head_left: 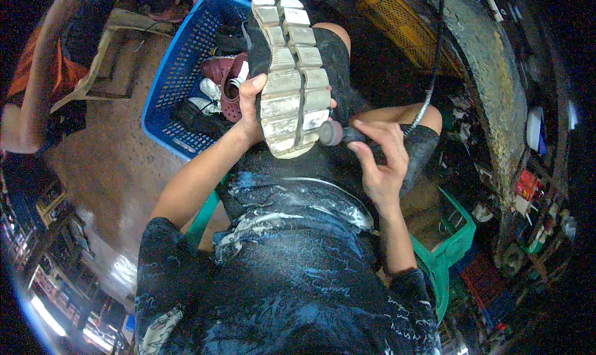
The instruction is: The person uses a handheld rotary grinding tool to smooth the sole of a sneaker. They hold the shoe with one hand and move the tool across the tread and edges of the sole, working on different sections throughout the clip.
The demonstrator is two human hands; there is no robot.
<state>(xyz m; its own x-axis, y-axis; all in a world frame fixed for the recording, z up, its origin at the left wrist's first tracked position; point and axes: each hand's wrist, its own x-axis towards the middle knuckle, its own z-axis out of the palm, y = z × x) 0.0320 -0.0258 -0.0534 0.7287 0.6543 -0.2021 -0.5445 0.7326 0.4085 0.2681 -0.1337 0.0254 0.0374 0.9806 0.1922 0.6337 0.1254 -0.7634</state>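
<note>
My left hand (252,105) is closed round the toe or heel end of a shoe, whose pale, segmented sole (293,82) faces up toward me. A dark groove runs down the middle of that sole, and worn white patches mark its blocks. In my right hand (385,153) is a rotary grinder (352,135), gripped between thumb and fingers. Its round grey head (331,133) is at the sole's lower right edge; whether it touches cannot be made out. A cable (424,107) runs up from the tool.
A blue plastic basket (162,100) with several shoes, among them a maroon clog (231,100), stands left of my knees. At the upper right are a yellow crate (403,29) and a worn, rough-edged bench (478,63). Green stool parts (456,243) show beside me. Another person's arm (37,88) is far left.
</note>
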